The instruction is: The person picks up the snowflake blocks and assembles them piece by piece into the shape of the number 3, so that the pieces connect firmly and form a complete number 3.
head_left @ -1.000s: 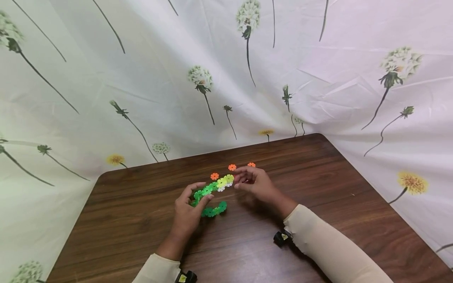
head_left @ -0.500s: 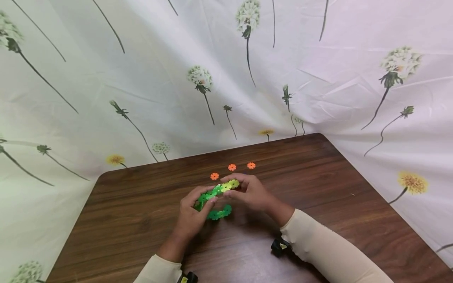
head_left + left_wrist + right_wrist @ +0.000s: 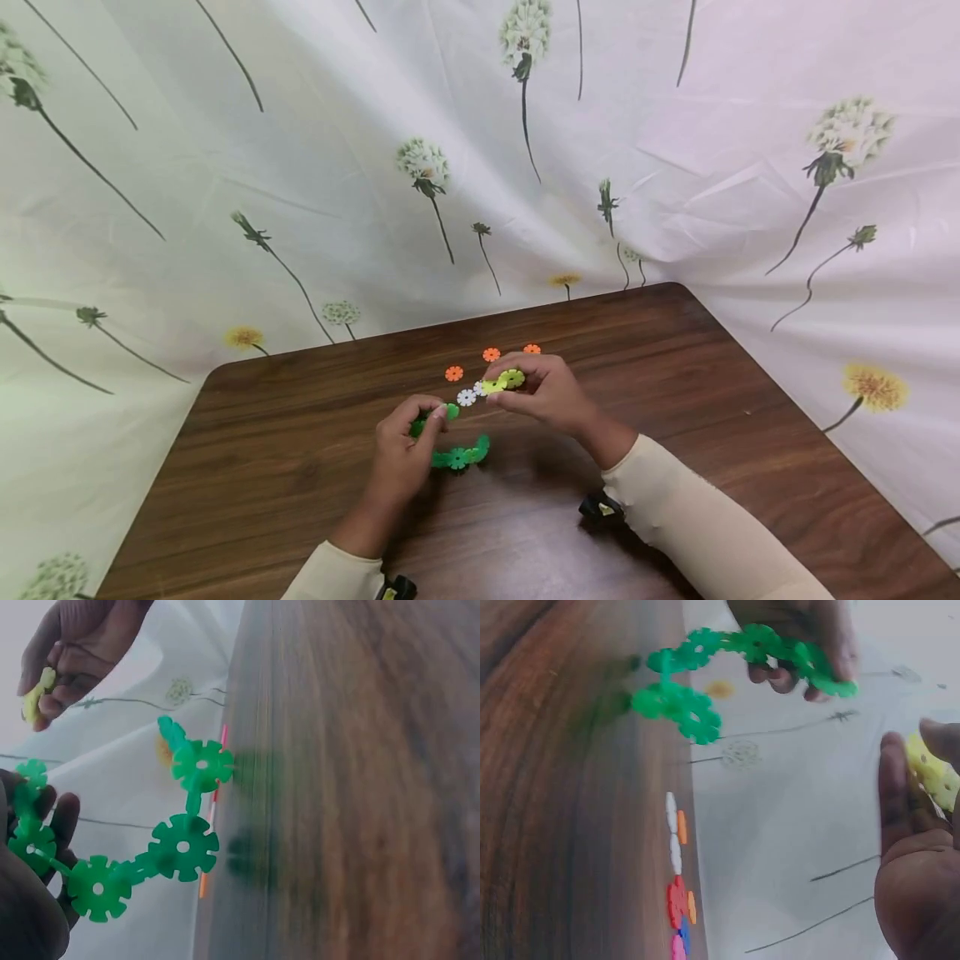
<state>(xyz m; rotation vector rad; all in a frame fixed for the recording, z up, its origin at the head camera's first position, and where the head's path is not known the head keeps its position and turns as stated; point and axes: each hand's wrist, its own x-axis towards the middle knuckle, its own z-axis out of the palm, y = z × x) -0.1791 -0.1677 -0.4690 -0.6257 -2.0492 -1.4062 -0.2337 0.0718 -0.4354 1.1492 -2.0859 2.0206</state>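
Observation:
In the head view my left hand (image 3: pixel 405 443) pinches one end of a curved chain of green flower-shaped snowflake discs (image 3: pixel 456 460). The left wrist view shows the slotted green discs (image 3: pixel 171 851) joined edge to edge, hanging from the fingers in a bend. My right hand (image 3: pixel 557 398) holds joined yellow snowflake discs (image 3: pixel 513 379) between thumb and fingers, with part of them hidden by the hand in the right wrist view. A gap separates the yellow discs from the green chain.
On the brown wooden table (image 3: pixel 300 467) lie white discs (image 3: pixel 462 399) between the hands. Several orange discs (image 3: pixel 453 375) sit further back. The right wrist view also shows red (image 3: pixel 676 900), blue (image 3: pixel 684 934) and pink (image 3: pixel 678 946) discs. A flower-printed curtain (image 3: pixel 337 208) hangs behind.
The yellow discs were at the end of the green chain, and the right hand came in and gripped them. They have come off the chain and moved right with that hand.

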